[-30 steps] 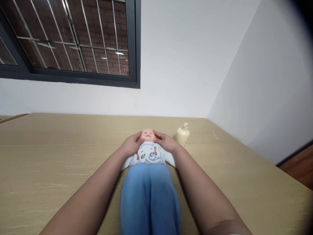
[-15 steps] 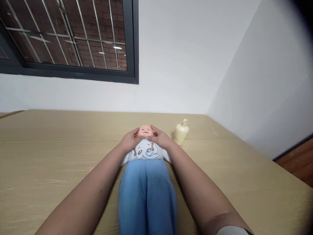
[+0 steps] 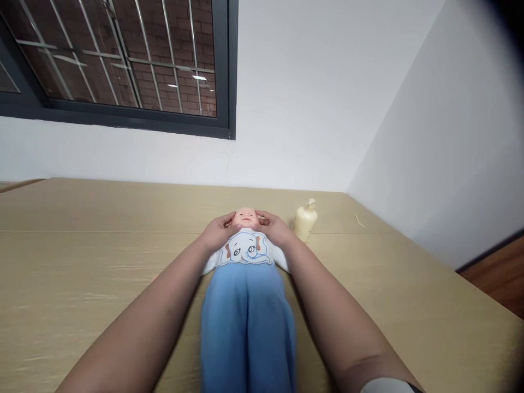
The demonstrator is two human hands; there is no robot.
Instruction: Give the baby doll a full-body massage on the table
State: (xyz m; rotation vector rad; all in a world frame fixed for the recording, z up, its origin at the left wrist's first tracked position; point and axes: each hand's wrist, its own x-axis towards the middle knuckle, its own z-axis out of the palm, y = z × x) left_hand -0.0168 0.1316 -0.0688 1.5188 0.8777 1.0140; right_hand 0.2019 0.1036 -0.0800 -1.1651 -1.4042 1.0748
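While my left hand (image 3: 216, 233) and right hand (image 3: 275, 229) cup the doll (image 3: 245, 256) at its hard little head, the cloth body probably flops on the desk (image 3: 82, 273).

Two bare forearms run up from the bottom edge, uncovered from elbow to wrist. The left hand (image 3: 215, 234) and right hand (image 3: 277, 230) wear no gloves, rings or watch that can be seen. At the right elbow a pale grey sleeve edge (image 3: 385, 386) with a dark trim shows at the lower edge.
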